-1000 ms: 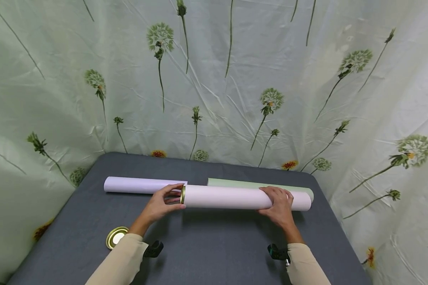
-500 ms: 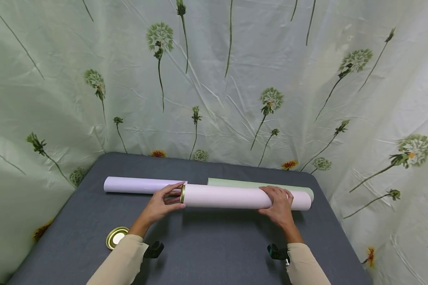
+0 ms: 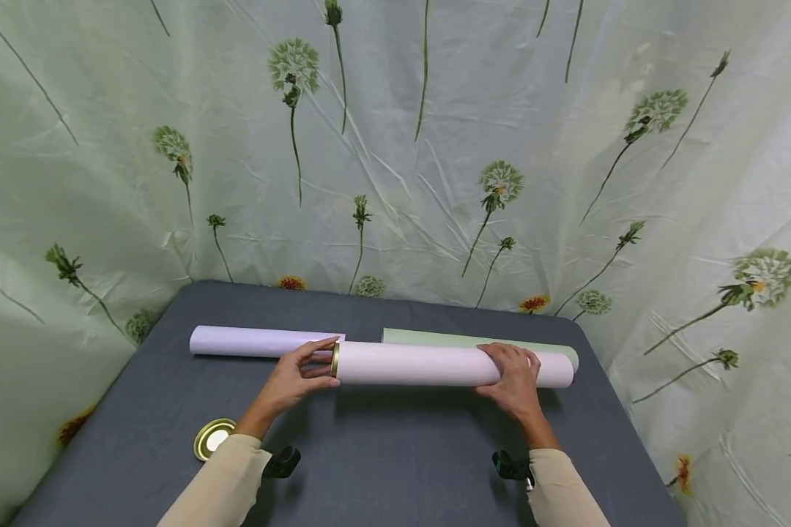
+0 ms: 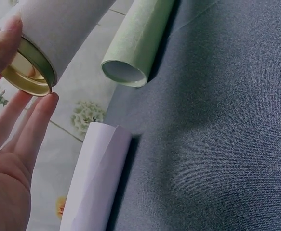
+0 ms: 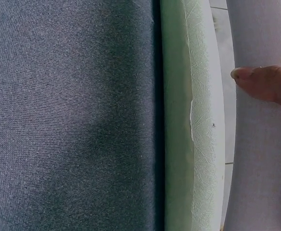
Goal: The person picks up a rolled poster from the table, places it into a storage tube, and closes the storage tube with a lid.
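A long pale pink cardboard tube [image 3: 409, 364] is held level above the dark cloth. My left hand [image 3: 291, 381] pinches the gold metal lid [image 4: 32, 72] at the tube's left end, thumb on one side and fingertips on the other. The lid sits at the end of the tube, and its hollow inner face shows in the left wrist view. My right hand [image 3: 515, 380] grips the tube near its right end from above; in the right wrist view only its thumb [image 5: 263, 83] shows against the tube. A second gold lid [image 3: 214, 439] with a white centre lies by my left forearm.
Behind the held tube a lavender paper roll [image 3: 257, 342] lies at left and a green roll [image 3: 435, 337] at right, partly hidden. The left wrist view shows the green roll's open end. A dark grey cloth covers the table [image 3: 395, 468]; a flowered curtain [image 3: 395, 161] hangs around it.
Both hands keep the same hold on the tube and lid. The whole scene shifts very slightly left in the head view; nothing else visibly moves.
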`<state>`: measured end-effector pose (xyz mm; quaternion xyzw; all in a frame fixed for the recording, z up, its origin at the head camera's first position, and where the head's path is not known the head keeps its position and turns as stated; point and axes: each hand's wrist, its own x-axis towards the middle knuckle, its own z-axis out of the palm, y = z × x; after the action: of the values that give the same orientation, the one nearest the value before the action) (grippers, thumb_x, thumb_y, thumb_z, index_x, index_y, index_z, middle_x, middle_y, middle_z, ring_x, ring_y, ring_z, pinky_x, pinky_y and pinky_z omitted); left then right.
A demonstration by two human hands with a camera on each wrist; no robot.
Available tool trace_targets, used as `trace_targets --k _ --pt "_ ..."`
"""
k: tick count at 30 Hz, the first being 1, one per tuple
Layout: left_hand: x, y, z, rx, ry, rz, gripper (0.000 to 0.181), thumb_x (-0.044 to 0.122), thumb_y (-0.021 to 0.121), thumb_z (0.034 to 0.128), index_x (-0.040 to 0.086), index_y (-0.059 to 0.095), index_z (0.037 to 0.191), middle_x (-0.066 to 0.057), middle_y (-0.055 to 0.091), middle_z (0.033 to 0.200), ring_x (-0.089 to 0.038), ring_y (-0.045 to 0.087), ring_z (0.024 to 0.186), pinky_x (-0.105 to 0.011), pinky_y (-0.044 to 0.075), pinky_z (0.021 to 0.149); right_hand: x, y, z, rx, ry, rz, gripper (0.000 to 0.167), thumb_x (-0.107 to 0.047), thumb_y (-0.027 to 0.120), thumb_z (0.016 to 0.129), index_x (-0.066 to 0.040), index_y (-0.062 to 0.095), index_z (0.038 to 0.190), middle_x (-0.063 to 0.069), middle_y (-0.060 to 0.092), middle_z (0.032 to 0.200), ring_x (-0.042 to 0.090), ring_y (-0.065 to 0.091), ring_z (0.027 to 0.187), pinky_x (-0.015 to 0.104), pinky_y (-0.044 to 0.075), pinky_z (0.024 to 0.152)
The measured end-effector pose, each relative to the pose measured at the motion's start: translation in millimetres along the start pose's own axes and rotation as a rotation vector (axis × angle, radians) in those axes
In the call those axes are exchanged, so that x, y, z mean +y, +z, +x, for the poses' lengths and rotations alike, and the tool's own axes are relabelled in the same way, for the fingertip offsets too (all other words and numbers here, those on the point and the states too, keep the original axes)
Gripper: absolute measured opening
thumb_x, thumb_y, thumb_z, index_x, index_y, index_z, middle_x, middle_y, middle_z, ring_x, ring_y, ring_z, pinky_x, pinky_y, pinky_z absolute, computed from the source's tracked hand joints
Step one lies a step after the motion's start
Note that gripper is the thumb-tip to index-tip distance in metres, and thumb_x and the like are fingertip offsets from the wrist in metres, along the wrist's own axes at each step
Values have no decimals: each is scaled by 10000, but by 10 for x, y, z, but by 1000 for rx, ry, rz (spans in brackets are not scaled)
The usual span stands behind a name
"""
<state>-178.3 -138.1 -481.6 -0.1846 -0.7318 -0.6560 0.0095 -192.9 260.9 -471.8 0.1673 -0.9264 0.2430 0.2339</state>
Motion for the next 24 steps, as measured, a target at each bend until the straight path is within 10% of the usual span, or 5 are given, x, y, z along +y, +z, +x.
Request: trace_targets --k 24 --pt "-22 37 -10 18 26 -33 738 -41 826 666 -96 507 1328 -307 553 1233 -69 615 1009 -409 521 867 -15 -12 3 -20 16 5 690 -94 961 478 -74 691 1114 162 657 1121 384 524 1095 617 212 971"
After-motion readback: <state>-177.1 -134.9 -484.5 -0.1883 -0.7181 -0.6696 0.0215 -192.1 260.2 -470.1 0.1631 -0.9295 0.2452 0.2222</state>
